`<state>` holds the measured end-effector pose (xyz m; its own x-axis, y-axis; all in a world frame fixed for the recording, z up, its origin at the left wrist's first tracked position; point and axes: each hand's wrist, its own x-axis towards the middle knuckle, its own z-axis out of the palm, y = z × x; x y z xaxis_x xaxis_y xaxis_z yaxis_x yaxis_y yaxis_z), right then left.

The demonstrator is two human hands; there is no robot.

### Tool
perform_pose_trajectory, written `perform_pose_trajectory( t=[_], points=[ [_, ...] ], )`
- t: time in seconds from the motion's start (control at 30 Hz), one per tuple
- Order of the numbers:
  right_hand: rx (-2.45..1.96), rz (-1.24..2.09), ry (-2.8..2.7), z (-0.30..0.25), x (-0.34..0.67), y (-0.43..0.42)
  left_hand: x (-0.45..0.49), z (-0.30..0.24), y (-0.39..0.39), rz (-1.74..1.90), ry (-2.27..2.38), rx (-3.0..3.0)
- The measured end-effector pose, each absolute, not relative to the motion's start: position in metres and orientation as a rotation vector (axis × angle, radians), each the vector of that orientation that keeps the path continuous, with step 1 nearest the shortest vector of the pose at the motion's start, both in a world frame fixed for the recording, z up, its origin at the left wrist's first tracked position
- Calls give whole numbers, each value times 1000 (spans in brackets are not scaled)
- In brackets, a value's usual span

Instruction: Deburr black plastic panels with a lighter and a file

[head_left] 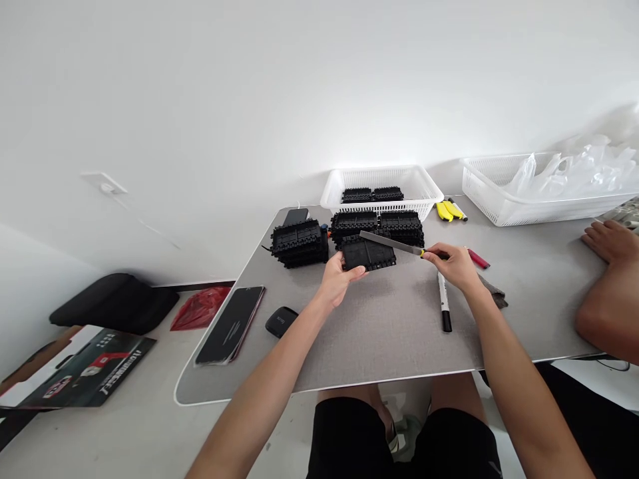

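Observation:
My left hand grips the near left corner of a flat black plastic part, thumb on top, and holds it tilted above the table. A flat metal file is in my right hand, its handle pinched between thumb and fingers. The blade slants across the upper face of the part, its tip toward the back left. Close behind are two stacks of similar black parts. Another stack of black parts stands to the left. My right palm hides most of the file's handle.
Black parts lie in a white basket at the back. Clear bags fill another basket. A marker, red object, yellow-handled tool, phone and black case lie around. Another person's arm rests at right.

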<state>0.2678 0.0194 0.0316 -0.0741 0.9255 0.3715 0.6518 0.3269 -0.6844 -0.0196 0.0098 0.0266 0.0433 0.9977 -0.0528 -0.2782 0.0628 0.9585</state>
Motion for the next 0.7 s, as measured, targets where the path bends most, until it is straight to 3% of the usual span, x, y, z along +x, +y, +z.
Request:
perform_pose_trajectory(
  t=[0.13, 0.37, 0.7],
  points=[
    [-1434, 482, -1600, 26, 267, 25, -17, 25, 10, 1300, 964, 943],
    [-1079, 1226, -1193, 21, 215, 17, -3, 18, 2, 1274, 885, 841],
    [-1071, 1290, -1098, 15, 204, 14, 6, 21, -8, 1144, 758, 967]
  ],
)
